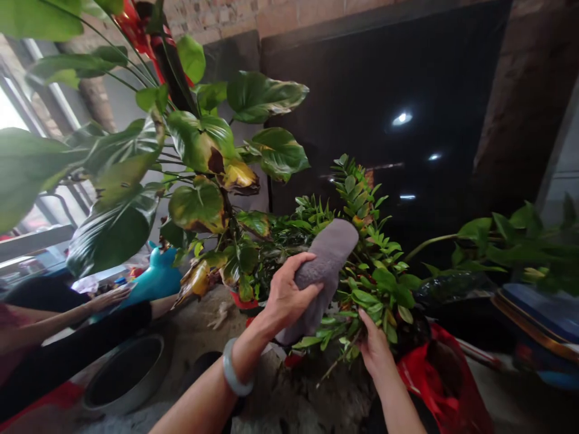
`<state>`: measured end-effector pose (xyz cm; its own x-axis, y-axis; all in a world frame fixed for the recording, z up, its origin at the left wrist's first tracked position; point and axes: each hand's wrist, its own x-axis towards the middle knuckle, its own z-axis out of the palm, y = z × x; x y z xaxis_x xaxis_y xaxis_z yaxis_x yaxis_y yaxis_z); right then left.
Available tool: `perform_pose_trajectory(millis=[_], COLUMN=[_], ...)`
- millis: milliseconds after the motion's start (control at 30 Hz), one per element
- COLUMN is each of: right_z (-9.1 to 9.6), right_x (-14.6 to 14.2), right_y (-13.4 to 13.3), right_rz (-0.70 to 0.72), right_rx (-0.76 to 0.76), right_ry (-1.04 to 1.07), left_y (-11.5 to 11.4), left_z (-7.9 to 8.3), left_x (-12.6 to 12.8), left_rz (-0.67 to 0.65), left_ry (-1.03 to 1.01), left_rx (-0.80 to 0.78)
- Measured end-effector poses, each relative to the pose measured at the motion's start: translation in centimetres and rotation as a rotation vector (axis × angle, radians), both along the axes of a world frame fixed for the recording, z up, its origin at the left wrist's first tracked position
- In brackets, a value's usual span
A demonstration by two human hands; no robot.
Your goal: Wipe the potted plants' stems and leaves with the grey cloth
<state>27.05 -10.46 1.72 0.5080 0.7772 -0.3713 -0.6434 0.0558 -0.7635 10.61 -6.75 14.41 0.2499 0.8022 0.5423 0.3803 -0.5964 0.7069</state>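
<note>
Left hand (pixel 287 295) clamped around grey cloth (pixel 322 271), pressed against small-leaved plant (pixel 362 241). Right hand (pixel 374 349) low beside it, pinching plant stem (pixel 344 355). Red bag (pixel 434 374) near right wrist.

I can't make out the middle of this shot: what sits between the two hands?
In the head view, leafy stems of the small-leaved plant fill the stretch between the left hand, gripping the grey cloth, and the right hand.

1. Upper right of the frame: bare space before the dark glossy panel (pixel 407 90).
2. Left half: big yellowing leaves (pixel 199 150) crowd the way.
3. Centre: dense small-leaved plant (pixel 375 265) blocks passage.
4. Lower left: another person's arm (pixel 67 313) and a metal basin (pixel 126 374).
5. Lower right: red bag (pixel 443 386).
</note>
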Motion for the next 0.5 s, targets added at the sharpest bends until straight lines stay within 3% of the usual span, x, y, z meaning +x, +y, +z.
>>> perform_pose_trajectory(millis=[100,200,300,433,500], right_z=[0.1,-0.1,0.0,0.3,0.4], right_x=[-0.3,-0.2,-0.1,-0.1,-0.2], right_y=[0.2,0.1,-0.1,-0.3,-0.3], right_rz=[-0.008,0.009,0.021,0.019,0.021], right_rx=[0.007,-0.027,-0.046,-0.044,-0.046], right_ry=[0.024,0.03,0.025,0.011,0.007], left_y=[-0.4,-2.0,-2.9,-1.4,-0.3], left_z=[-2.7,-4.7,-3.8,-0.9,-0.6], left_x=[0.1,-1.7,-3.7,-4.1,-3.6], left_rz=[-0.119,-0.224,-0.178,-0.016,0.047], left_ry=[0.15,0.344,0.288,0.016,-0.057], left_rx=[-0.126,-0.307,-0.373,-0.228,-0.16])
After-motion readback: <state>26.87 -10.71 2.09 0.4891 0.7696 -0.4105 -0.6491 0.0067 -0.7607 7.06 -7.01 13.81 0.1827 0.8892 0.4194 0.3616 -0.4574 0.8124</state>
